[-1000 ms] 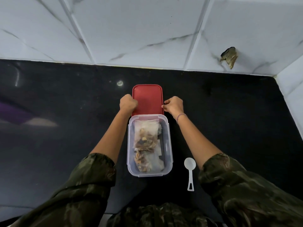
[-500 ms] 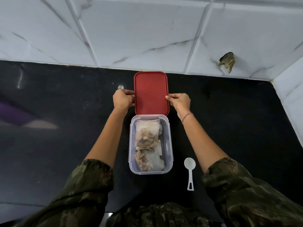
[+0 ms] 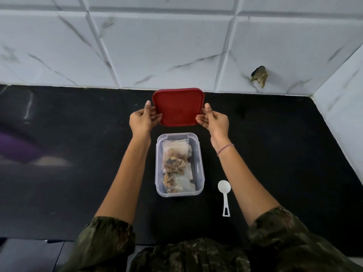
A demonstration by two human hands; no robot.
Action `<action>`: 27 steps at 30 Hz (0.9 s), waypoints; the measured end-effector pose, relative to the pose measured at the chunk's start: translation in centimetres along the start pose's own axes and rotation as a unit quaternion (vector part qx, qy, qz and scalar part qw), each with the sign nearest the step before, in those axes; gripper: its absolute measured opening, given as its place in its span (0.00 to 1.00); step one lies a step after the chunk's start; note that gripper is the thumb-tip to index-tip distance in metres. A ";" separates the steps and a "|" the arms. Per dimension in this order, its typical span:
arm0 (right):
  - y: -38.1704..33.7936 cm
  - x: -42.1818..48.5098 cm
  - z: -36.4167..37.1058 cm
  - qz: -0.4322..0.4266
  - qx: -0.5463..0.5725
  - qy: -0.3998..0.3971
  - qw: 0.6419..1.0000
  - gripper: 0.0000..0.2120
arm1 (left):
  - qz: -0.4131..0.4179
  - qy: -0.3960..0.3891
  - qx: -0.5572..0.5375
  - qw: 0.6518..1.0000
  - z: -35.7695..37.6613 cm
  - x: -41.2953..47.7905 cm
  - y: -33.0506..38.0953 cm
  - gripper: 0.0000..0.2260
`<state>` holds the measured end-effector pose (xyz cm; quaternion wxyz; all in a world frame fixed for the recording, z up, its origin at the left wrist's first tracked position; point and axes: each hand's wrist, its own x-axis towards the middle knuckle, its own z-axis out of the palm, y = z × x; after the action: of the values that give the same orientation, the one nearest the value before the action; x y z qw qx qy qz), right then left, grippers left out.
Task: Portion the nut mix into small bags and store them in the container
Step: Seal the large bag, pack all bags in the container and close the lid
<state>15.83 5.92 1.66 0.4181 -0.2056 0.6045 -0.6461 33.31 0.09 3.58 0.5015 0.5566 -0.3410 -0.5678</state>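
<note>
Left grip [image 3: 141, 119] pinches the left edge of the red lid [image 3: 177, 107], and right grip [image 3: 215, 120] pinches its right edge, fingers curled round the rim. The lid is held up beyond the clear container [image 3: 200, 163], apart from it. That container stands open on the black worktop [image 3: 78, 154] between the forearms, with small bags of nut mix [image 3: 175, 160] lying inside. A white spoon [image 3: 225, 193] lies just right of it.

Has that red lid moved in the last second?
Yes. The red lid, gripped by left hand and right hand, has lifted away from the clear container, toward the tiled wall.
</note>
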 end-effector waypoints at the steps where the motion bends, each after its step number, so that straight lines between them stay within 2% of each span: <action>1: -0.1 -0.5 0.0 0.000 0.014 -0.002 1.000 0.12 | -0.006 0.003 -0.019 1.000 -0.3 -0.6 0.2 0.14; 3: -0.5 -1.7 -0.3 -0.002 0.023 -0.011 1.000 0.11 | -0.007 -0.003 -0.026 1.000 -1.2 -1.6 0.2 0.12; 7: -0.5 -3.5 -1.5 -0.012 -0.031 -0.036 0.999 0.08 | 0.005 -0.034 0.069 0.997 -3.4 -3.4 -0.7 0.03; 11: 0.1 -5.5 -2.6 -0.005 -0.071 -0.053 0.996 0.07 | -0.007 -0.003 0.111 0.994 -4.9 -5.0 -1.7 0.13; 14: 0.6 -6.8 -3.1 -0.011 -0.148 -0.043 0.988 0.11 | 0.001 0.007 0.175 0.985 -5.6 -6.1 -2.6 0.12; 21: 1.9 -9.3 -4.2 -0.053 -0.332 -0.035 0.941 0.13 | 0.024 0.025 0.298 0.954 -7.1 -7.5 -4.9 0.10; 27: 2.8 -10.7 -4.5 -0.105 -0.383 -0.008 0.918 0.12 | 0.039 0.032 0.338 0.940 -7.3 -8.9 -5.6 0.10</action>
<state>19.21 17.33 0.73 0.2419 -0.4179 0.7773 -0.4033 38.24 11.23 -0.19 0.3163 0.6975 -0.5176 -0.3814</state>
